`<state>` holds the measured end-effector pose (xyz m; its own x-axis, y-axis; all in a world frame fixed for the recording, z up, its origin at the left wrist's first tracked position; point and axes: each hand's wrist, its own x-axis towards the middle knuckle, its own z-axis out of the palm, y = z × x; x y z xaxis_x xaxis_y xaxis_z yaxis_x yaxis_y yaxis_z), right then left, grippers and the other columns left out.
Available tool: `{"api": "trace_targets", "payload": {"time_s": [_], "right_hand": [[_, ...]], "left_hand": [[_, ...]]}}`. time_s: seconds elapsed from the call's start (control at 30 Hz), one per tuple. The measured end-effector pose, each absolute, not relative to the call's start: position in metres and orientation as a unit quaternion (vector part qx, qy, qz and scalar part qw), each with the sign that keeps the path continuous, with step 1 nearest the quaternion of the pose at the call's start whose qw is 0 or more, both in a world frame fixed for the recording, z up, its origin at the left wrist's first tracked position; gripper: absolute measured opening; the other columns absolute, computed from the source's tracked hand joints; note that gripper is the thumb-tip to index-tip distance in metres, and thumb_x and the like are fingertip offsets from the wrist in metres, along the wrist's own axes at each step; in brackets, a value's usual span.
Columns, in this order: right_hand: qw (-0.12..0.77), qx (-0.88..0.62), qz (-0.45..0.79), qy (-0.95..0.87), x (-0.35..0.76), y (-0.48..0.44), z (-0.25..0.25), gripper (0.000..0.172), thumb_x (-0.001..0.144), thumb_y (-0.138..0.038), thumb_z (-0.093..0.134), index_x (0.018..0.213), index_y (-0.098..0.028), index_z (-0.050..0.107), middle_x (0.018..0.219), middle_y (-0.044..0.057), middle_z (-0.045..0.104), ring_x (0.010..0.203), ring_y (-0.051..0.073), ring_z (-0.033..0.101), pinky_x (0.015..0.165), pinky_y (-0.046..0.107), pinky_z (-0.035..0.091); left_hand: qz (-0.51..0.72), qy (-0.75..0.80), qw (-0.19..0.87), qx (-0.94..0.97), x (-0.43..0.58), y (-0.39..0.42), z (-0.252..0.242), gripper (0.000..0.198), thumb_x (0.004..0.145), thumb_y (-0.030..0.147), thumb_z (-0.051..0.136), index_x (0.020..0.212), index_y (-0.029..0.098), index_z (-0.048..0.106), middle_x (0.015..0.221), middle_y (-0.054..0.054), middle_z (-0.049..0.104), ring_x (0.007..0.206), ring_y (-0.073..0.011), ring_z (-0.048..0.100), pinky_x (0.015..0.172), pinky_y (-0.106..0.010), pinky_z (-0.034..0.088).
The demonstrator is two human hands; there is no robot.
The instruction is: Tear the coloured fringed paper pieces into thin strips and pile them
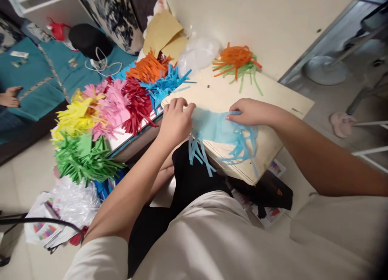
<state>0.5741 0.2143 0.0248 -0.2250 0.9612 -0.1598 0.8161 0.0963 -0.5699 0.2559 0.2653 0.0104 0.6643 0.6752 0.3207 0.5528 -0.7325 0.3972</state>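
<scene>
A sheet of light blue fringed tissue paper [212, 125] is spread over the cream board [269, 88], its middle plain and its cut strips hanging loose at both ends. My left hand [176, 122] has curled fingers at the sheet's left end, with strips dangling below it over the board's near edge. At the upper right of the sheet, my right hand [250, 112] pinches the paper between thumb and fingers. An orange fringed paper bundle [235, 55] lies over light green strips [253, 78] on the far part of the board.
Left of the board lie fringed paper bundles in green [86, 156], yellow [77, 114], pink [113, 104], red [136, 104], blue [165, 85] and orange [150, 67]. A clear plastic bag [198, 53] sits behind. A fan base [327, 71] stands at right; another person's hand [11, 97] shows at left.
</scene>
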Motion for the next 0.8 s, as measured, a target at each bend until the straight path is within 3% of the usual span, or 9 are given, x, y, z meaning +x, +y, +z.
{"api": "trace_targets", "payload": {"time_s": [0.13,0.27,0.33,0.4,0.5,0.57,0.63,0.7,0.8], "right_hand": [[0.144,-0.602,0.342,-0.707,0.584,0.209,0.017,0.064,0.087,-0.072,0.087,0.06,-0.023,0.056,0.055,-0.003,0.048,0.056,0.012,0.037,0.06,0.032,0.03],[0.129,-0.629,0.414,-0.645,0.604,0.207,0.017,0.049,0.089,-0.068,0.089,0.074,-0.024,0.074,0.058,-0.002,0.058,0.057,0.014,0.05,0.064,0.033,0.041],[0.096,-0.726,0.316,-0.604,0.625,0.206,0.02,0.032,0.091,-0.048,0.093,0.08,-0.022,0.079,0.062,0.002,0.065,0.064,0.018,0.059,0.072,0.037,0.046],[0.103,-0.823,0.109,-0.548,0.643,0.198,0.027,0.016,0.091,-0.029,0.092,0.088,-0.019,0.08,0.08,0.01,0.075,0.083,0.026,0.069,0.085,0.045,0.05],[0.233,-0.798,-0.096,-0.547,0.637,0.169,0.038,0.016,0.101,-0.034,0.083,0.11,-0.022,0.079,0.12,0.02,0.08,0.117,0.036,0.071,0.104,0.056,0.049],[0.316,-0.7,-0.023,-0.64,0.605,0.142,0.042,0.025,0.107,-0.051,0.073,0.116,-0.028,0.078,0.123,0.015,0.081,0.113,0.034,0.073,0.101,0.052,0.053],[0.289,-0.604,0.122,-0.732,0.561,0.116,0.037,0.033,0.104,-0.059,0.074,0.117,-0.029,0.079,0.119,0.012,0.082,0.108,0.034,0.075,0.097,0.05,0.057],[0.217,-0.567,0.151,-0.78,0.524,0.098,0.026,0.034,0.104,-0.056,0.073,0.119,-0.025,0.077,0.124,0.015,0.081,0.115,0.038,0.074,0.101,0.054,0.054],[0.169,-0.588,0.134,-0.78,0.505,0.093,0.007,0.025,0.111,-0.038,0.057,0.108,-0.02,0.074,0.114,0.017,0.08,0.112,0.038,0.071,0.098,0.051,0.049]], "left_hand": [[0.156,0.156,0.127,0.967,0.276,0.222,0.01,0.037,0.105,0.025,0.068,0.141,0.017,0.071,0.149,-0.021,0.07,0.14,-0.0362,0.067,0.121,-0.052,0.053],[0.1,0.182,0.116,0.971,0.276,0.198,-0.002,0.049,0.106,0.036,0.077,0.148,0.011,0.071,0.162,-0.027,0.065,0.149,-0.0393,0.066,0.125,-0.049,0.055],[0.099,0.185,0.113,0.971,0.272,0.199,-0.009,0.044,0.108,0.034,0.075,0.146,0.013,0.073,0.163,-0.026,0.065,0.15,-0.0385,0.066,0.124,-0.048,0.056],[0.104,0.178,0.111,0.972,0.268,0.204,-0.014,0.035,0.11,0.03,0.07,0.141,0.015,0.076,0.159,-0.024,0.068,0.146,-0.0372,0.069,0.123,-0.049,0.057],[0.108,0.161,0.103,0.976,0.266,0.21,-0.016,0.028,0.109,0.017,0.061,0.129,0.018,0.08,0.15,-0.02,0.074,0.137,-0.0343,0.073,0.129,-0.055,0.051],[0.11,0.153,0.108,0.976,0.268,0.212,-0.015,0.031,0.106,0.011,0.057,0.124,0.02,0.081,0.143,-0.016,0.077,0.133,-0.0313,0.074,0.133,-0.056,0.046],[0.119,0.16,0.121,0.972,0.27,0.211,-0.014,0.03,0.107,0.011,0.055,0.12,0.02,0.08,0.133,-0.015,0.08,0.125,-0.0301,0.075,0.128,-0.054,0.049],[0.133,0.172,0.135,0.967,0.272,0.21,-0.013,0.027,0.11,0.015,0.053,0.115,0.019,0.08,0.122,-0.015,0.081,0.115,-0.03,0.076,0.115,-0.05,0.054],[0.148,0.179,0.153,0.961,0.273,0.212,-0.012,0.028,0.114,0.023,0.051,0.112,0.018,0.079,0.11,-0.014,0.081,0.106,-0.0296,0.075,0.106,-0.047,0.055]]}}
